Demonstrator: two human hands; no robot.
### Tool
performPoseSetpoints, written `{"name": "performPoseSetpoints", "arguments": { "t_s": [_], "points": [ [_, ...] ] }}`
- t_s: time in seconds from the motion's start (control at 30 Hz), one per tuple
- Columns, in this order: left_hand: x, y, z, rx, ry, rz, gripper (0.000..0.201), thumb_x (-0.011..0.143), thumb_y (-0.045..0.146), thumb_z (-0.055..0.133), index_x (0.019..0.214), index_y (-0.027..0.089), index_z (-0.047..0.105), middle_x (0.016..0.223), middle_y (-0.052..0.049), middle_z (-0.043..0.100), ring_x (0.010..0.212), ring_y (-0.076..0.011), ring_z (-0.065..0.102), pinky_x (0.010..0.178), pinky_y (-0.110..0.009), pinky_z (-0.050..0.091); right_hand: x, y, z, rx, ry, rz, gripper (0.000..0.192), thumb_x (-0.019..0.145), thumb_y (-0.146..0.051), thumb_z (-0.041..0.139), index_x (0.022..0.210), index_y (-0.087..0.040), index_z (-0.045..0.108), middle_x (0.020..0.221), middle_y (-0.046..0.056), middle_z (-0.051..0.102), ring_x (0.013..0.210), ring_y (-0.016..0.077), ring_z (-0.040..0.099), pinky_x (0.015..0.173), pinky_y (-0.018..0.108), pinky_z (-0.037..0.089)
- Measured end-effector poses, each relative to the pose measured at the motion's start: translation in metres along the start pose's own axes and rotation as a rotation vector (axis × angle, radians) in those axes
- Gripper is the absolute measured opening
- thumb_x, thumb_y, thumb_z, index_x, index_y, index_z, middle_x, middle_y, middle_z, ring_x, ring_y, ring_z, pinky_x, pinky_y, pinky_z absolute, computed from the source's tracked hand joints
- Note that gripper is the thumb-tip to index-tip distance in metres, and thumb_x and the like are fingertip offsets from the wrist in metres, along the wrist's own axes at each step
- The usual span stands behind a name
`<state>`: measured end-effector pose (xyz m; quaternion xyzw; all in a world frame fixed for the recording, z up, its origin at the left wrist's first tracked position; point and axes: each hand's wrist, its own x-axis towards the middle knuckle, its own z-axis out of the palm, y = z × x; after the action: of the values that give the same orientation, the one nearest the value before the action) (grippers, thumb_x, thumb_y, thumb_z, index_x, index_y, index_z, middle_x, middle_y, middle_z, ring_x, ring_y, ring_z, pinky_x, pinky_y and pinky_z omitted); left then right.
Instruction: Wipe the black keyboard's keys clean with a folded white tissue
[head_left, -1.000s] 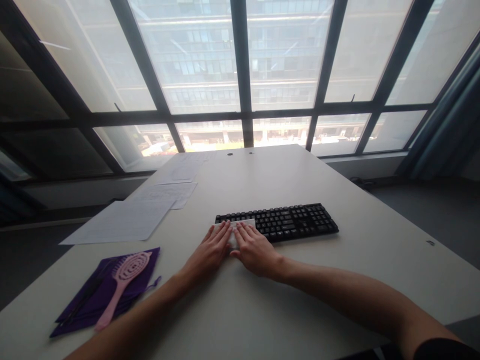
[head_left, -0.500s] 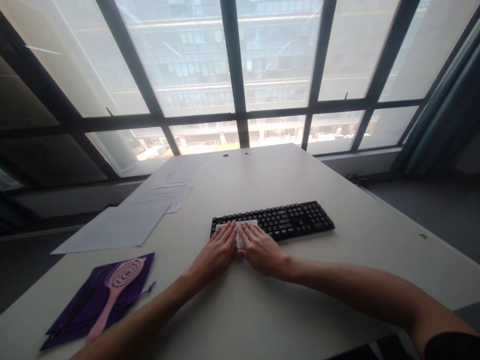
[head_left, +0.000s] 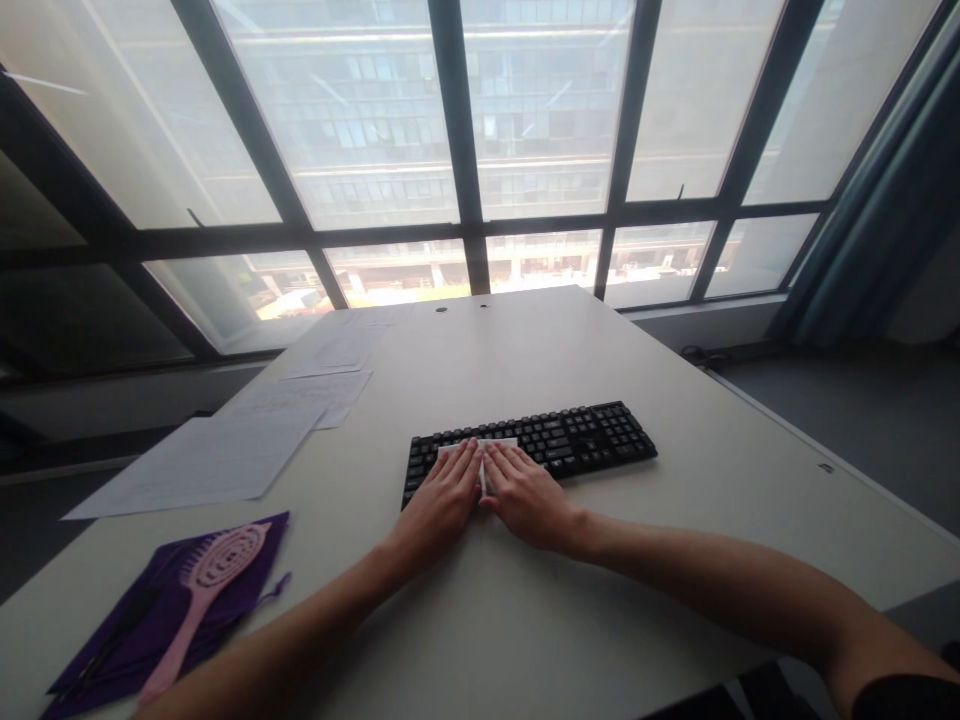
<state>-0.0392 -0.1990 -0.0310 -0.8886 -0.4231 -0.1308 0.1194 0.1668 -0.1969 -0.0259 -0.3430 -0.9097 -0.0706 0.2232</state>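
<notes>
Two hands press a white cloth on a keyboard

A pink plastic brush lies on a soft purple pouch, with flat paper sheets behind. The left hand and right hand lie flat, fingers straight, side by side on a small white cloth. It sits on the left end of the long black keyboard. The key letters are too small to read.

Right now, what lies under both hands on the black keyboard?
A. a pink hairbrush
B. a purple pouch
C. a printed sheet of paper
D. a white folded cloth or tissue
D: the left hand and right hand lie flat side by side on a white folded cloth or tissue over the left part of the keyboard.
</notes>
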Motion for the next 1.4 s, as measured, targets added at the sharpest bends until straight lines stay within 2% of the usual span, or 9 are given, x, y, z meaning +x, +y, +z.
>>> {"name": "performPoseSetpoints", "arguments": {
  "t_s": [0.27, 0.43, 0.57, 0.67, 0.8, 1.0, 1.2, 1.4],
  "points": [
    [0.003, 0.005, -0.009, 0.030, -0.012, 0.013, 0.050, 0.100, 0.015, 0.037, 0.149, 0.006, 0.045, 0.157, -0.020, 0.041, 0.149, -0.0286, 0.036, 0.121, -0.050, 0.037, -0.001, 0.002, -0.001, 0.013, -0.018, -0.004, 0.072, 0.099, -0.047, 0.055, 0.148, 0.004, 0.044, 0.154, 0.028, 0.042, 0.147, 0.0345, 0.037, 0.124, 0.048, 0.030],
    [0.003, 0.005, -0.008, 0.074, -0.018, 0.026, 0.051, 0.095, 0.007, 0.041, 0.145, 0.004, 0.050, 0.153, -0.021, 0.048, 0.144, -0.0279, 0.045, 0.120, -0.045, 0.040, 0.003, 0.005, 0.005, -0.016, -0.022, -0.012, 0.056, 0.103, -0.033, 0.050, 0.146, 0.003, 0.048, 0.151, 0.026, 0.047, 0.144, 0.0332, 0.043, 0.122, 0.047, 0.034],
    [0.001, 0.007, -0.007, 0.075, -0.012, 0.017, 0.048, 0.097, 0.008, 0.041, 0.144, 0.005, 0.052, 0.151, -0.019, 0.050, 0.142, -0.0270, 0.047, 0.119, -0.043, 0.041, 0.005, 0.007, 0.008, -0.005, -0.023, 0.014, 0.046, 0.103, -0.023, 0.048, 0.143, 0.000, 0.054, 0.149, 0.022, 0.052, 0.140, 0.0305, 0.049, 0.120, 0.044, 0.038],
    [0.001, 0.009, -0.009, 0.046, -0.010, 0.000, 0.047, 0.101, 0.014, 0.041, 0.147, 0.007, 0.049, 0.154, -0.018, 0.047, 0.144, -0.0265, 0.044, 0.121, -0.043, 0.039, 0.005, 0.005, 0.006, 0.008, -0.022, 0.031, 0.046, 0.104, -0.026, 0.047, 0.142, -0.001, 0.055, 0.148, 0.022, 0.054, 0.139, 0.0302, 0.051, 0.119, 0.043, 0.039],
    [0.003, 0.009, -0.012, 0.003, -0.015, -0.067, 0.048, 0.105, 0.027, 0.038, 0.149, 0.009, 0.047, 0.156, -0.018, 0.044, 0.148, -0.0277, 0.038, 0.122, -0.049, 0.035, 0.003, 0.000, 0.001, 0.003, -0.042, 0.056, 0.055, 0.103, -0.033, 0.049, 0.146, 0.002, 0.049, 0.151, 0.026, 0.047, 0.144, 0.0333, 0.044, 0.121, 0.048, 0.034],
    [0.013, -0.005, -0.014, -0.036, -0.111, -0.173, 0.054, 0.108, 0.037, 0.029, 0.151, 0.009, 0.044, 0.160, -0.018, 0.038, 0.151, -0.0278, 0.032, 0.123, -0.050, 0.031, 0.018, 0.005, -0.003, 0.030, -0.114, 0.096, 0.064, 0.104, -0.043, 0.044, 0.147, 0.004, 0.047, 0.153, 0.028, 0.044, 0.147, 0.0349, 0.038, 0.123, 0.048, 0.029],
    [0.028, -0.018, -0.018, -0.060, -0.203, -0.237, 0.057, 0.107, 0.041, 0.031, 0.154, 0.010, 0.041, 0.162, -0.018, 0.033, 0.153, -0.0308, 0.027, 0.124, -0.052, 0.025, 0.043, 0.018, -0.005, 0.092, -0.165, 0.112, 0.066, 0.107, -0.046, 0.033, 0.148, 0.003, 0.045, 0.153, 0.027, 0.044, 0.147, 0.0339, 0.038, 0.122, 0.047, 0.029],
    [0.031, -0.028, -0.018, -0.080, -0.207, -0.264, 0.057, 0.107, 0.040, 0.027, 0.154, 0.011, 0.041, 0.162, -0.018, 0.034, 0.153, -0.0311, 0.027, 0.123, -0.053, 0.024, 0.051, 0.022, -0.002, 0.120, -0.178, 0.102, 0.064, 0.106, -0.046, 0.033, 0.148, 0.001, 0.045, 0.155, 0.027, 0.043, 0.148, 0.0318, 0.037, 0.123, 0.046, 0.028]
  ]
}}
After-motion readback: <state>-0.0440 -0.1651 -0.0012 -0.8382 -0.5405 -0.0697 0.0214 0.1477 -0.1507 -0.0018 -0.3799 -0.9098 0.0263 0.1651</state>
